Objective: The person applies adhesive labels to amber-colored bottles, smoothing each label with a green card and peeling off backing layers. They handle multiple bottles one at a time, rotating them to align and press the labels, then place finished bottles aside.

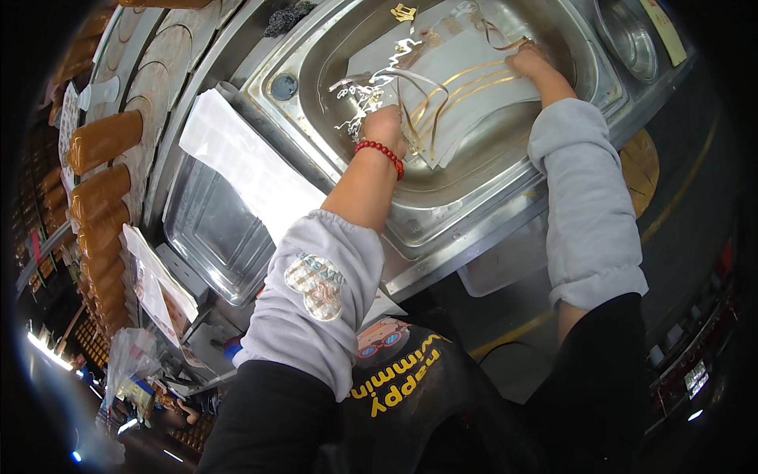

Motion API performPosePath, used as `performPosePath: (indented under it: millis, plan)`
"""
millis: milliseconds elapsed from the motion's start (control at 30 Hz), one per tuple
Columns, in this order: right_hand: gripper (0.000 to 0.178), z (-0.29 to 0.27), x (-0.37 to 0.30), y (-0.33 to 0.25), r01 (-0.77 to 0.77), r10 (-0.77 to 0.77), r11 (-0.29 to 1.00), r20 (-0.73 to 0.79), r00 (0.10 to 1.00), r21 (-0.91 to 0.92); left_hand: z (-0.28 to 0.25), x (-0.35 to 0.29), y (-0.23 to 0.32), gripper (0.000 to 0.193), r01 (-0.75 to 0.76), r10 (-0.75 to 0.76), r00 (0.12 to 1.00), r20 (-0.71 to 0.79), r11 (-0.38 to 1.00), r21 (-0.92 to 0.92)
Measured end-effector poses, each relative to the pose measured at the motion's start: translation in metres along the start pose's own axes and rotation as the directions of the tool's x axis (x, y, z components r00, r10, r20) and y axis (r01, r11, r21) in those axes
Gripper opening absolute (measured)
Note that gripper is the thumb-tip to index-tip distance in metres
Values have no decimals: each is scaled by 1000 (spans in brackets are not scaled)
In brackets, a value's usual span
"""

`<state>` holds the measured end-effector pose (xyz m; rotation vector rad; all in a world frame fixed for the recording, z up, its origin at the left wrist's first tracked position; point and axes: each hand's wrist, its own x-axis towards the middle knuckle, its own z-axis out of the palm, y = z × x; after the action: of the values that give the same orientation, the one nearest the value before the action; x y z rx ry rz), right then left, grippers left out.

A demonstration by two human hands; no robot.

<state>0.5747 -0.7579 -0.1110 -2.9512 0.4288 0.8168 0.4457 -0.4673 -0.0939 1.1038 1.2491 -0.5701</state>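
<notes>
Both my arms reach into a steel sink with water in it. My left hand, with a red bead bracelet at the wrist, is closed near the left end of some thin gold-striped strips. At the far right side of the basin my right hand pinches the other end of these strips. Beneath them lie pale sheets in the water. Thin brown and silvery bands curl beside my left hand, and bright glare breaks up the water there. The fingertips of my left hand are mostly hidden.
Left of the sink, white paper partly covers a metal tray. Brown glossy ribbed pieces stand in a row further left. A dark scouring pad lies behind the sink, and a round metal bowl is at the far right.
</notes>
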Motion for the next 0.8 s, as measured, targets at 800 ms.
performPosePath:
  millis: [800]
  plan:
    - [62, -20, -21, 1, 111, -167, 958, 198, 966, 266, 24, 2, -7, 26, -58, 71, 969, -238, 996, 60]
